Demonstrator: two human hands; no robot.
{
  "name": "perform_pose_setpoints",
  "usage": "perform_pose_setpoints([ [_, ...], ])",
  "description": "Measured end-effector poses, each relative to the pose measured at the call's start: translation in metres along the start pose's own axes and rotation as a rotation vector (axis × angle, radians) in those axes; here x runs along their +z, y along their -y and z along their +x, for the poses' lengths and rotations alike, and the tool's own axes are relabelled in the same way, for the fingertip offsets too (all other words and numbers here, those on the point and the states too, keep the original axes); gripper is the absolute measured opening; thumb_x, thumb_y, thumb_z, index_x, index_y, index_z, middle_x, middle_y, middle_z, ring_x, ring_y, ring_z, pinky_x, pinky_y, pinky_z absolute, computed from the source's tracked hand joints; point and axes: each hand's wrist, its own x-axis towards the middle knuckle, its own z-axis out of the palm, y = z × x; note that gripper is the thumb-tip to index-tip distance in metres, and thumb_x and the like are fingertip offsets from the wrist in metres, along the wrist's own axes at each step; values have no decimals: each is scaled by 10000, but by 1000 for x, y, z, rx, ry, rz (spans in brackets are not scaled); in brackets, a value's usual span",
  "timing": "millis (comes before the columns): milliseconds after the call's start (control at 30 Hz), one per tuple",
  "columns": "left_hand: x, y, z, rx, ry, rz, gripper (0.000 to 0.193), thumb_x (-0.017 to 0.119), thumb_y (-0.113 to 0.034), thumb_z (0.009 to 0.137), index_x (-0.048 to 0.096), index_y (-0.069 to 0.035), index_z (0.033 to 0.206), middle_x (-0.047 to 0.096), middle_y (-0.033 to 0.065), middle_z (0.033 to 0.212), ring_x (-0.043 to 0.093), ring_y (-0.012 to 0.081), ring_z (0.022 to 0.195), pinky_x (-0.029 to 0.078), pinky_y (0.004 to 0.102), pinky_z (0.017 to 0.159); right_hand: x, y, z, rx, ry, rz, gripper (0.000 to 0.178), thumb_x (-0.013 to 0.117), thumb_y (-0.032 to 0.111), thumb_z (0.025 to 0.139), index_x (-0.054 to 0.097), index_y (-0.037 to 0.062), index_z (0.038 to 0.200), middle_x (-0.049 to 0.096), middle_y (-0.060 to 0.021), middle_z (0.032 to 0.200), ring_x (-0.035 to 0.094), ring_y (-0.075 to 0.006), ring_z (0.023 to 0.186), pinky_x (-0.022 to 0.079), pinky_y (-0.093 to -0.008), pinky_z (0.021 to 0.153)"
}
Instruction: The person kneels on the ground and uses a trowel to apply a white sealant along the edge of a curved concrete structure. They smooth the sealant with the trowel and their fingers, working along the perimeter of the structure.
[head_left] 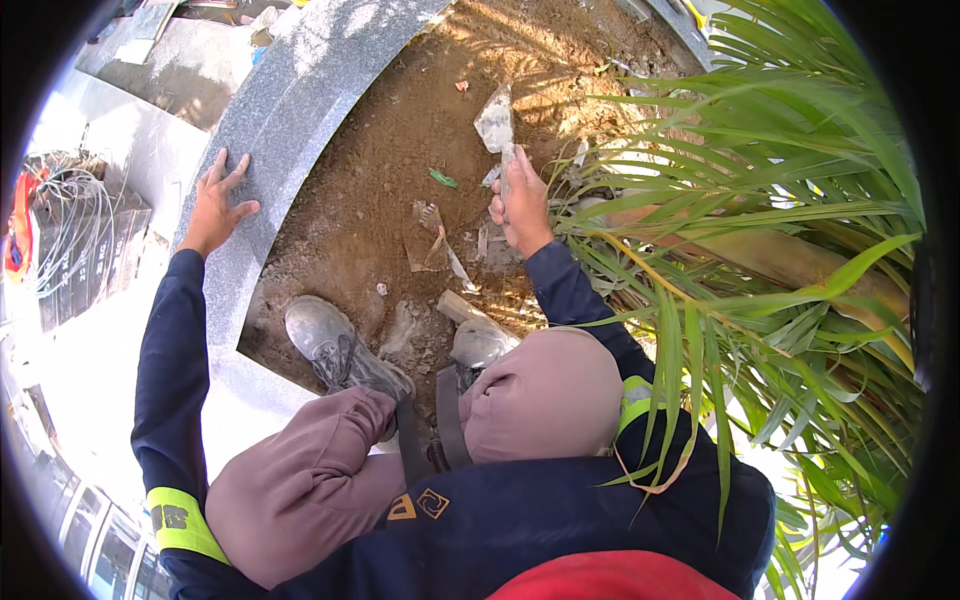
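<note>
Head view: a pointed masonry trowel point(494, 122) is showing above the brown soil point(385, 160), its smeared blade pointing away from the person; whether it is touching the ground I cannot tell. The right hand point(520, 203) is grasping the handle, fingers curling round and thumb lying along it, the forearm reaching forward beside the palm fronds point(770, 215). The left hand point(217, 207) is holding nothing, resting with fingers spreading on the grey granite kerb point(300, 90), its arm stretching nearly straight. Lower down, a dusty lace-up shoe point(325, 335) is standing on the soil.
</note>
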Motion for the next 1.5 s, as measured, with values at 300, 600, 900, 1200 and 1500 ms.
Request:
perform_pose_setpoints([
  [300,1,0,-3,2,-7,-31,864,847,-257,817,432,-305,1573,208,184,1694,328,457,1469,325,502,1217,-7,-10,-15,-15,166,-45,585,432,326,1112,218,231,1649,543,-29,836,443,-87,523,365,-247,434],
  [600,1,4,-3,40,-36,-20,820,826,-286,842,445,-296,1568,238,182,1686,349,443,1464,332,500,1208,-8,-10,1,29,168,-210,653,545,276,1082,237,172,1648,516,-1,776,435,-75,524,363,-272,439],
  [900,1,10,-6,68,-33,-2,798,807,-303,863,442,-275,1572,262,196,1676,363,435,1466,322,505,1204,2,16,-12,-17,290,-382,561,561,284,1072,406,117,1584,501,32,719,370,-39,539,330,-239,457],
  [1200,-3,18,-18,58,-45,-25,790,838,-299,830,497,-245,1540,308,220,1652,387,437,1454,337,497,1194,18,-1,-43,119,654,-676,530,559,289,1082,428,158,1578,471,34,722,334,-50,520,319,-247,461],
  [1500,3,18,-16,86,-42,9,815,854,-313,807,501,-224,1537,324,247,1636,418,446,1434,345,498,1184,47,26,64,-113,330,-515,563,524,298,1087,363,158,1608,483,16,749,345,-58,525,320,-251,454],
])
